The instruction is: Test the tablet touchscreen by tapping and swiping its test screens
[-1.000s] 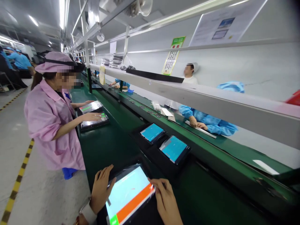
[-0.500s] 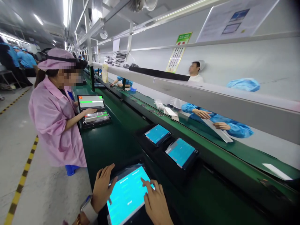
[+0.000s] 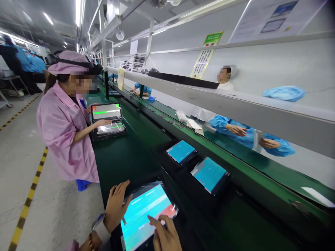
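Tablet (image 3: 141, 209): face up on near part of green bench (image 3: 136, 150) | Screen (image 3: 137, 228): cyan and red blended, apparently changing page, suggesting registered input | Left hand (image 3: 116, 207): spread at tablet edge, not gripping | Right hand (image 3: 167, 235): empty, index finger extended at screen, contact unclear

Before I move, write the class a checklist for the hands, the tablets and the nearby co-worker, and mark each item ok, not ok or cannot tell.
1. Left hand at the left side of the near tablet: ok.
2. Right hand over that screen, index finger extended: ok.
3. Fingertip actually pressing the glass: cannot tell.
4. Clear film smooth at the near tablet's right corner: not ok, it looks crinkled.
5. Second tablet and third tablet lit: ok.
6. Pink-sleeved co-worker's hand away from the near tablet: ok.
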Action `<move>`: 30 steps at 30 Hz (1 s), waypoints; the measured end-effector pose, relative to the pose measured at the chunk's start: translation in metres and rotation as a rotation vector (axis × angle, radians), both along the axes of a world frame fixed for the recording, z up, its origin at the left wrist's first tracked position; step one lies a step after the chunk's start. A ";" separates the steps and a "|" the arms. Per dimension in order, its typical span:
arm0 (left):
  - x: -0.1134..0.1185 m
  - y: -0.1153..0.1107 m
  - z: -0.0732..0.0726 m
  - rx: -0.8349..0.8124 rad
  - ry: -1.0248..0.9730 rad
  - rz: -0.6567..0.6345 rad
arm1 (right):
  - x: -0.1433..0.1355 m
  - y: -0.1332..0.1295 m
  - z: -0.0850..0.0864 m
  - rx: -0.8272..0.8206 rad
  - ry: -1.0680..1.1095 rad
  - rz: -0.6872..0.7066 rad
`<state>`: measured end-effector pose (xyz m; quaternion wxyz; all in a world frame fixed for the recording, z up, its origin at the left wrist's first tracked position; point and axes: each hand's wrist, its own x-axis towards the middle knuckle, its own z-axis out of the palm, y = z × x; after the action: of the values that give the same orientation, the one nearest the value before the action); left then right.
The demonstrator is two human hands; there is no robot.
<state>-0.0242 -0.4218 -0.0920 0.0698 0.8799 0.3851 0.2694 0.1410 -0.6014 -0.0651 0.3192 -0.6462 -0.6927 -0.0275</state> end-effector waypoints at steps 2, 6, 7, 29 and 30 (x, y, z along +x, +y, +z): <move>-0.001 0.000 0.000 0.018 -0.003 -0.003 | 0.001 0.001 0.003 -0.011 0.024 -0.024; -0.002 -0.001 0.002 0.021 -0.009 -0.008 | -0.001 0.001 0.004 -0.051 0.045 -0.065; -0.002 -0.002 0.003 0.012 -0.007 -0.007 | -0.003 0.002 0.003 -0.054 0.038 -0.065; -0.002 -0.001 0.002 0.029 -0.018 -0.009 | -0.004 0.014 -0.013 -0.033 -0.200 -0.006; -0.002 -0.001 0.002 0.028 -0.017 -0.008 | -0.003 0.014 -0.013 -0.036 -0.214 0.043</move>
<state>-0.0264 -0.4233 -0.0896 0.0618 0.8801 0.3770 0.2819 0.1375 -0.5870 -0.0778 0.2324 -0.6302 -0.7368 -0.0768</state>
